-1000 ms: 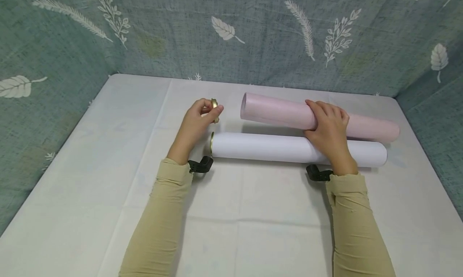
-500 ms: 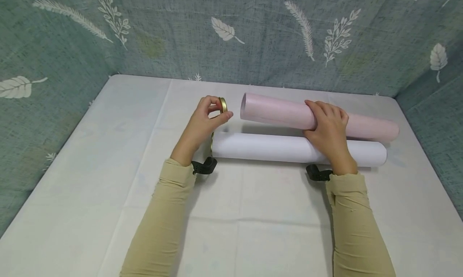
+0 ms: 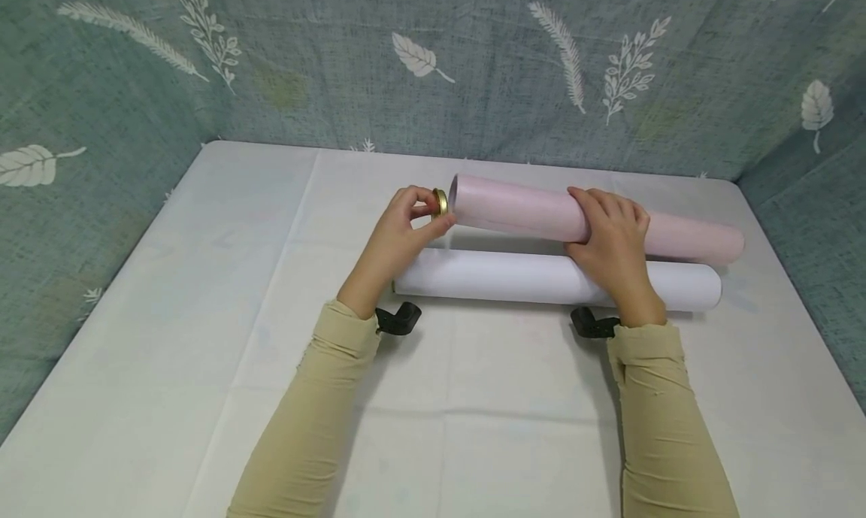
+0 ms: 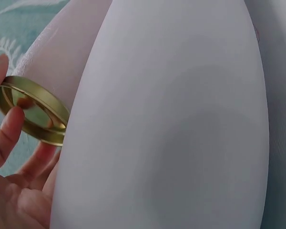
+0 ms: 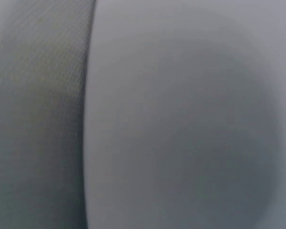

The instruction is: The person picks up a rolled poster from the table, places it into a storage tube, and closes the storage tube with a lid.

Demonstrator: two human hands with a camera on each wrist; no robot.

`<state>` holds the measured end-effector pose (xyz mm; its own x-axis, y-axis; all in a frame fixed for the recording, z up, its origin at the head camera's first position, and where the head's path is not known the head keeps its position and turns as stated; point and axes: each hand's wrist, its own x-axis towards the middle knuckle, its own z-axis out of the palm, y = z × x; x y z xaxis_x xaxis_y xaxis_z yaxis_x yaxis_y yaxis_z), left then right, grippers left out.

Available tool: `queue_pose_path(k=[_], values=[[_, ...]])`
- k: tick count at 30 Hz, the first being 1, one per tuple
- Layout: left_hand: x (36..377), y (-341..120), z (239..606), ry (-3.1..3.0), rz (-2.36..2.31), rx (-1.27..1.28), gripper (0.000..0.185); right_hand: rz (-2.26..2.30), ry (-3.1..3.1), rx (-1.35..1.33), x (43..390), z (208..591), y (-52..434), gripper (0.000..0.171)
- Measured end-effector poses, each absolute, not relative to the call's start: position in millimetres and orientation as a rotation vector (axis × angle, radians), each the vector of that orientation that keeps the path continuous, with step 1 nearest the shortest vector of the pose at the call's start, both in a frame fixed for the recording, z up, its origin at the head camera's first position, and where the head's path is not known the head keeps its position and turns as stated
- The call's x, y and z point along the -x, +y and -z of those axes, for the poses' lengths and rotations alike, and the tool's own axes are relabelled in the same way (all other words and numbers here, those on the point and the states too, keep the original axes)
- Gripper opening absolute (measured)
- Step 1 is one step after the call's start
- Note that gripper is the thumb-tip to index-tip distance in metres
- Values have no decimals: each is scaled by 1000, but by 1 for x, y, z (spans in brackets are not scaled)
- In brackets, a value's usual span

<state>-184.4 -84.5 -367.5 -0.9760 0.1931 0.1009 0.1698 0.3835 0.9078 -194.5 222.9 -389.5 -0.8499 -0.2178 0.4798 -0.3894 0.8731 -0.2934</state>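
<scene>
A pink tube (image 3: pixel 528 210) lies across the far part of the table, its open left end raised slightly. My right hand (image 3: pixel 612 236) grips it near the middle. My left hand (image 3: pixel 406 228) pinches a round gold cap (image 3: pixel 441 203) right at the tube's open left end. The left wrist view shows the gold cap (image 4: pixel 33 110) between my fingers (image 4: pixel 9 136) with the pink tube (image 4: pixel 62 52) behind it. A white tube (image 3: pixel 541 279) lies just in front, parallel to the pink one; it fills the left wrist view (image 4: pixel 167 124) and the right wrist view (image 5: pixel 181 124).
A white cloth covers the table (image 3: pixel 203 315). Teal leaf-print fabric walls (image 3: pixel 338 59) close in the back and both sides. Black wrist mounts (image 3: pixel 399 319) sit on both beige sleeves.
My left hand has carried the gold cap to the right, from beside the white tube's end up to the pink tube's open end. My right hand has stayed on the pink tube.
</scene>
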Motion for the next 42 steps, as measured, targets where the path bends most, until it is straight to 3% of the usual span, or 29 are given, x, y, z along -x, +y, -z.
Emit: queue_pose_path(k=[19,32,42], values=[[162,-73,332,2568,-1669,-317,32,-541,-2592,-456,195,389,223,70],[184,-81,370,2585,-1764,-398,31,-534,-2573,-469,196,390,224,70],[185,-81,372,2651,-1685,-475,24,-538,-2597,-458,195,389,225,71]])
